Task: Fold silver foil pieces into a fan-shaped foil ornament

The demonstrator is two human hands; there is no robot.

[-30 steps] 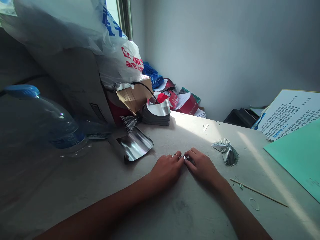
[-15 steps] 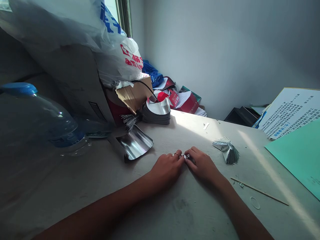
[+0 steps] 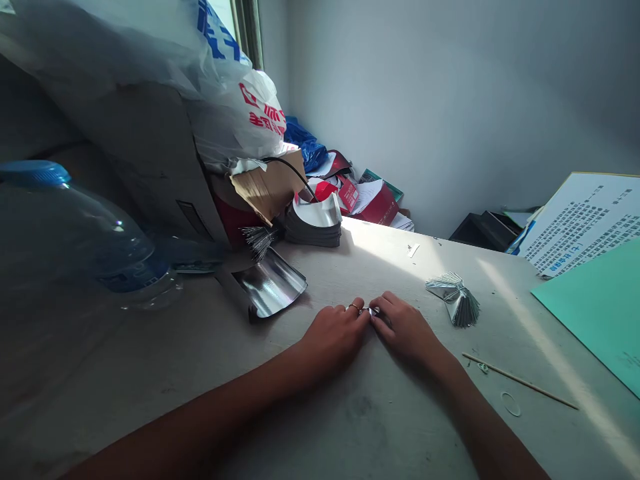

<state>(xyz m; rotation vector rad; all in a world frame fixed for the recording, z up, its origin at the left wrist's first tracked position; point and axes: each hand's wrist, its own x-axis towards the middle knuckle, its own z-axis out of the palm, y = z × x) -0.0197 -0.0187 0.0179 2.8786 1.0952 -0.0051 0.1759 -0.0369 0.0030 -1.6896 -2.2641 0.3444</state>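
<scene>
Bending over the pale tabletop [image 3: 370, 427], as the head view has it, the person works with both hands drawn close together, and I take the pleated silver bundle [image 3: 454, 300] as my marker. Left of that bundle, and slightly nearer the person, lies a small shiny strip [image 3: 371, 312], mostly covered by fingers; only a bright sliver shows in the narrow gap between the two hands. The left hand [image 3: 336, 335], a ring [image 3: 354, 307] on one finger, has its fingers closed over the strip's left end, its thumb hidden from where I stand. The right hand [image 3: 401, 328] sits between the left hand and the bundle, thumb and fingertips together on the strip's other end. How hard either one presses, I cannot tell.

Farther left of the bundle, past the left hand, curved silver sheets [image 3: 273, 285] rest on the table, with a stack of dark-edged sheets [image 3: 314, 230] behind them. A clear bottle [image 3: 133, 270] with a blue cap stands farthest left of the bundle. Nearer the person than the bundle lie a thin stick [image 3: 523, 382] and a pale rubber band [image 3: 511, 404]; right of it spreads a green sheet [image 3: 595, 307].
</scene>
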